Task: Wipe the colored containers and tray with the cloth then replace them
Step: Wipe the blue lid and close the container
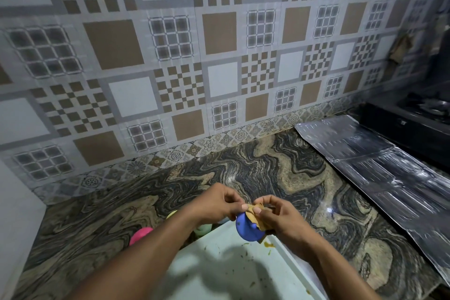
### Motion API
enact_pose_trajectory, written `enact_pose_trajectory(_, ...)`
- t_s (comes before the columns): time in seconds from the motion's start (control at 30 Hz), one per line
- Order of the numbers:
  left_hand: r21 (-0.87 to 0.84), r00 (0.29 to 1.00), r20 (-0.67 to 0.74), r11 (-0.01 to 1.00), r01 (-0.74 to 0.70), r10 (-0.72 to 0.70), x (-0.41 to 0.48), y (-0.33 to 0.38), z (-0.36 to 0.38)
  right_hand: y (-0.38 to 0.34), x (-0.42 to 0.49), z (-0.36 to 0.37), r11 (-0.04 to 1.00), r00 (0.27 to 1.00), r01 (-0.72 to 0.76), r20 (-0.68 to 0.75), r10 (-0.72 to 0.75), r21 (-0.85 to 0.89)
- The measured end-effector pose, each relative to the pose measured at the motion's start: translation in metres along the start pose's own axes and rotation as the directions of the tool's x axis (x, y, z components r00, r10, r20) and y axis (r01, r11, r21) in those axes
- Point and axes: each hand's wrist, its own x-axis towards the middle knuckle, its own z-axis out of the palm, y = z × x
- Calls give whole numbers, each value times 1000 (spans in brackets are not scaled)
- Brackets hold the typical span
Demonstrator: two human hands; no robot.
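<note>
My left hand (220,202) grips a blue container (247,228) above the far edge of a pale white tray (226,265). My right hand (277,214) pinches a tan cloth (255,212) against the blue container's upper side. The tray carries brown and green food smears. Left of it on the counter, partly hidden behind my left forearm, sit a pink container (140,234), a yellow container (171,214) and a pale green container (203,229).
A swirled dark granite counter (280,173) runs to a patterned tile wall (170,68). A shiny foil sheet (389,168) covers the counter's right side, beside a black stove (414,117). A white surface (14,214) stands at the far left.
</note>
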Motion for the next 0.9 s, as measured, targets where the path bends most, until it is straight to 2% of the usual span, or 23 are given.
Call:
enact_pose_trajectory(0.1, -139, 999, 29, 990, 33, -29, -5, 12, 7, -10, -2, -9, 999, 998, 22, 63, -24, 30)
enact_pose_trajectory(0.2, -214, 999, 1, 976, 32, -32, -7, 14, 12, -14, -3, -14, 990, 996, 5, 84, -17, 142)
enact_pose_trajectory(0.37, -349, 997, -5, 934, 70, -77, -11, 10, 15, -3, -5, -9, 939, 997, -60, -34, 76, 337)
enact_pose_trajectory(0.57, -379, 989, 45, 914, 145, -138, -15, 8, 14, 0, -7, 1, 948, 996, -67, -30, 80, 310)
enact_pose_trajectory(0.63, -367, 993, 43, 923, 119, -112, -14, 13, 14, -6, -4, 2, 959, 999, -47, -4, 51, 278)
enact_pose_trajectory(0.7, -397, 998, -44, 918, 26, -47, -10, 18, 14, -10, -1, 2, 959, 1000, -23, 2, 24, 283)
enact_pose_trajectory(0.77, -391, 979, -205, 916, -94, 13, -4, 21, 16, -11, 0, 4, 957, 1000, 5, -31, 4, 291)
enact_pose_trajectory(0.83, -389, 937, -349, 905, -172, 28, 3, 19, 21, -6, 1, 9, 957, 991, 58, -131, -21, 283)
enact_pose_trajectory(0.9, -431, 918, -396, 883, -186, 0, 8, 17, 27, 2, 2, 17, 955, 969, 109, -244, -40, 275)
